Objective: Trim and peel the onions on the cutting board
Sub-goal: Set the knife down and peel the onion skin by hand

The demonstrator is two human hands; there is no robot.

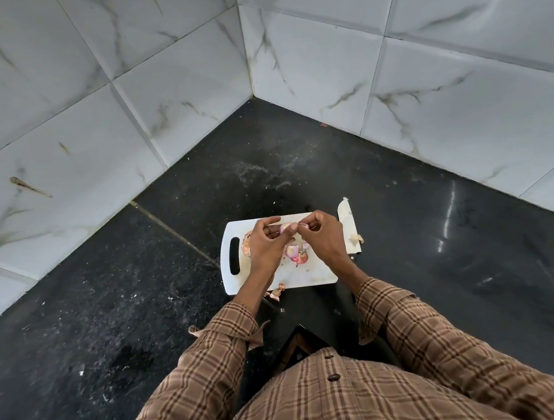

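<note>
Left hand [267, 245]: raised over the cutting board, fingers curled, pinching a small pinkish onion [285, 228] between thumb and fingertips.
Right hand [322, 235]: just beside the left, fingers bent, thumb and forefinger pinching a thin strip of skin at the onion's right end.
Held onion: pale pink and glossy, mostly hidden by the fingers of both hands, held above the far half of the board.
Cutting board [320, 275]: white, rectangular, with a slot handle [234, 256] at its left end; it lies flat on the desk in front of the person.
Other onion pieces [296, 255]: pink and white pieces lie on the board just under the hands; whether they are whole or cut I cannot tell.
Peel on board [246, 245]: a papery brown heap sits near the slot handle, partly behind the left hand.
Peel off board [275, 293]: a few dry scraps rest at the near edge of the board and on the desk beside the left wrist.
Knife [348, 226]: a broad pale blade lies along the board's right edge, with a scrap of peel on its near end.
Desk [108, 313]: dark speckled stone, set in a corner, with small crumbs scattered on it.
Walls [121, 106]: white marble-patterned tiles meet at the corner behind the board.
Sleeves [216, 360]: brown checked shirt, cuffs unbuttoned at both wrists.
</note>
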